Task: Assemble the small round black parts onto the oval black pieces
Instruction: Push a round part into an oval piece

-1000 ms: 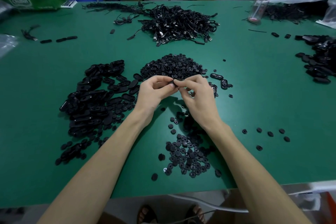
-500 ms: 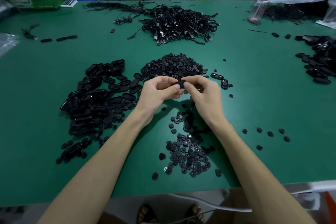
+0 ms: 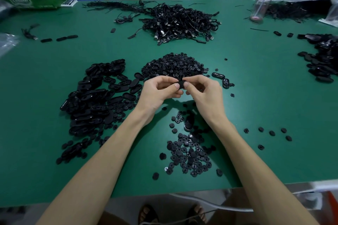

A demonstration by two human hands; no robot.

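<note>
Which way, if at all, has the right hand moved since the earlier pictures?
Yes. The right hand has shifted slightly rightward, closing on the two loose oval pieces beside the round-parts pile.

One wide camera on the person's head looks forward and down across the table [image 3: 265, 100], close above the left hand [image 3: 159, 91] and right hand [image 3: 206, 93].
</note>
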